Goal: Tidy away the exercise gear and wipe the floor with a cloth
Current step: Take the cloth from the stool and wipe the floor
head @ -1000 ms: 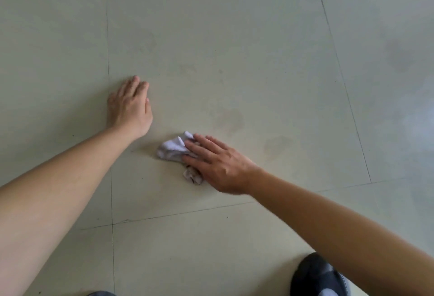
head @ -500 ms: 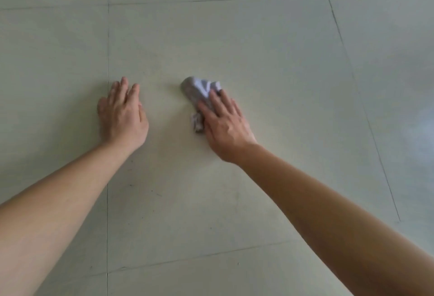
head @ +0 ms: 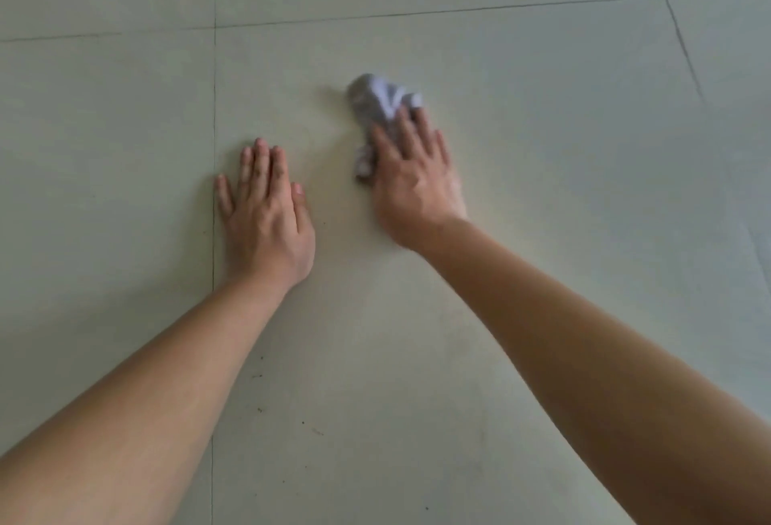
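No exercise gear shows anywhere on the pale grey-green tiled floor (head: 542, 191), so the tidying part looks finished, or at least lies outside what can be seen; the work in hand is the wiping. The right hand (head: 411, 180) lies flat over a crumpled white-and-grey cloth (head: 377, 105), its fingers (head: 421, 124) stretched out and pressing the cloth down to the floor rather than curled around it. Most of the cloth pokes out ahead of the fingertips, and a small tail shows beside the thumb. It sits on the large central tile, nearer that tile's far grout line than its near edge, and well in from the grout line that runs along the left. The left hand (head: 267, 216) is planted palm-down just beside that left grout line, fingers released and spread, holding nothing; it seems to bear the person's weight. Dark specks and grit dot the tile nearer the person, between the two forearms, so that patch probably needs a pass yet. How much of the surrounding floor is already wiped cannot be told.
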`<action>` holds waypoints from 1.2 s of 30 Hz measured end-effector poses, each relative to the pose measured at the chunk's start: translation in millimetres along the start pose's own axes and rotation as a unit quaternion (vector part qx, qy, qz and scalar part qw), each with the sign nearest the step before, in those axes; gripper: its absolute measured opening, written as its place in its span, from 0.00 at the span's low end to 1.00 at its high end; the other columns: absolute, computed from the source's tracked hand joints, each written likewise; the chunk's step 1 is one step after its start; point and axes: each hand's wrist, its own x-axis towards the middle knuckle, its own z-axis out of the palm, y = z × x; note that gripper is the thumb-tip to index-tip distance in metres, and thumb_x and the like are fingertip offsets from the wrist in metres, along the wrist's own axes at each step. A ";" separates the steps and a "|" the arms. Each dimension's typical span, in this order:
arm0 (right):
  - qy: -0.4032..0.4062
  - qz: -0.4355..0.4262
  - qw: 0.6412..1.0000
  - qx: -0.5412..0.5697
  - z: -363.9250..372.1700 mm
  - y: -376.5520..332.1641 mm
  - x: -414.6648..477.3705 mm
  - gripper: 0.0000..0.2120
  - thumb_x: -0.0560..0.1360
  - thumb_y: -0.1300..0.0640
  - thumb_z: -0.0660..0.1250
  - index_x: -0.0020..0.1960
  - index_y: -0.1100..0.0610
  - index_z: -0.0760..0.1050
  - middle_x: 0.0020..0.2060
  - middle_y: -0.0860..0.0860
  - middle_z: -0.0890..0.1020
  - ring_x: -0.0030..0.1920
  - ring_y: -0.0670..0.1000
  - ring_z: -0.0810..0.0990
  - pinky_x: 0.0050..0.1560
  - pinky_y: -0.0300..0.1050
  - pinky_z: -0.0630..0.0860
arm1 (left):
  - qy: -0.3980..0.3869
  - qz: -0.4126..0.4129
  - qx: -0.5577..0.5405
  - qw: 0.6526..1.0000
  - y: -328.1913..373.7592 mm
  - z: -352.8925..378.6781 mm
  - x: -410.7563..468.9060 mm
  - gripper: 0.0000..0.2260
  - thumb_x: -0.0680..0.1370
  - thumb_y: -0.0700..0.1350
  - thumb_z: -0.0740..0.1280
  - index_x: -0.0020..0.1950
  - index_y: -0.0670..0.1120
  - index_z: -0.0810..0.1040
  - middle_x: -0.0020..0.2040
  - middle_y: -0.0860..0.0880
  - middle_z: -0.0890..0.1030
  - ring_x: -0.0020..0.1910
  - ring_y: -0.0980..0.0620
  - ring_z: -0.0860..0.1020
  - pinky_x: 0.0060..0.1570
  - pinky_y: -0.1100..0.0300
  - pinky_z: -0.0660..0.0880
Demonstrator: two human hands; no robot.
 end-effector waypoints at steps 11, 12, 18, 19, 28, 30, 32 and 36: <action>0.062 0.161 0.984 -0.034 -50.3 102.9 110.7 0.24 0.81 0.50 0.53 0.76 0.51 0.66 0.79 0.56 0.61 0.80 0.59 0.53 0.78 0.57 0.53 | -0.023 -0.015 0.031 0.999 2.6 -0.1 0.8 0.26 0.82 0.51 0.44 0.79 0.42 0.57 0.80 0.45 0.54 0.80 0.49 0.51 0.77 0.44 0.46; 0.065 0.235 0.970 -0.017 -47.9 89.2 126.0 0.25 0.81 0.49 0.52 0.77 0.52 0.64 0.80 0.56 0.59 0.80 0.59 0.51 0.79 0.55 0.51 | -0.023 -0.015 0.032 0.999 3.0 -0.1 0.6 0.27 0.82 0.51 0.44 0.79 0.42 0.57 0.80 0.45 0.54 0.80 0.49 0.51 0.77 0.44 0.46; -0.041 0.033 0.999 -0.001 -2.6 -49.8 143.3 0.27 0.83 0.49 0.50 0.82 0.49 0.53 0.82 0.56 0.48 0.81 0.58 0.43 0.79 0.55 0.43 | -0.020 -0.021 0.023 0.999 2.6 -1.2 1.5 0.26 0.82 0.50 0.45 0.78 0.42 0.61 0.79 0.44 0.58 0.79 0.46 0.55 0.76 0.41 0.50; -0.077 -0.049 0.996 -0.013 0.2 -64.1 136.9 0.27 0.83 0.50 0.51 0.82 0.48 0.53 0.82 0.55 0.48 0.81 0.57 0.43 0.79 0.55 0.43 | -0.017 -0.022 0.023 0.999 2.6 -1.0 1.6 0.26 0.82 0.50 0.46 0.78 0.41 0.61 0.79 0.44 0.59 0.79 0.46 0.56 0.75 0.41 0.51; -0.042 0.062 0.992 -0.099 -73.6 133.1 108.6 0.25 0.82 0.45 0.50 0.79 0.44 0.59 0.81 0.54 0.54 0.80 0.60 0.52 0.78 0.63 0.48 | -0.018 -0.019 0.019 0.999 1.4 -1.1 3.3 0.27 0.82 0.51 0.45 0.78 0.41 0.61 0.79 0.43 0.58 0.79 0.46 0.54 0.76 0.42 0.48; -0.033 0.188 0.974 -0.123 -95.1 183.8 84.2 0.25 0.83 0.46 0.50 0.78 0.49 0.60 0.80 0.56 0.56 0.79 0.63 0.54 0.77 0.64 0.51 | -0.019 -0.017 0.017 1.000 1.6 -1.8 2.8 0.26 0.82 0.51 0.46 0.78 0.41 0.61 0.79 0.43 0.58 0.79 0.46 0.54 0.76 0.43 0.47; -0.035 0.253 0.959 -0.124 -102.3 199.0 60.9 0.25 0.83 0.46 0.50 0.78 0.53 0.59 0.79 0.59 0.57 0.79 0.64 0.53 0.77 0.63 0.53 | -0.021 -0.017 0.015 1.000 1.8 -2.5 1.9 0.26 0.82 0.50 0.47 0.78 0.41 0.61 0.79 0.43 0.58 0.79 0.46 0.54 0.75 0.43 0.47; -0.030 0.149 0.986 -0.064 -80.2 151.3 10.6 0.26 0.83 0.49 0.50 0.80 0.54 0.57 0.80 0.60 0.54 0.80 0.61 0.50 0.78 0.58 0.56 | -0.023 -0.016 0.013 1.000 4.1 -4.8 2.8 0.24 0.82 0.48 0.49 0.78 0.42 0.61 0.79 0.43 0.58 0.79 0.45 0.55 0.75 0.42 0.48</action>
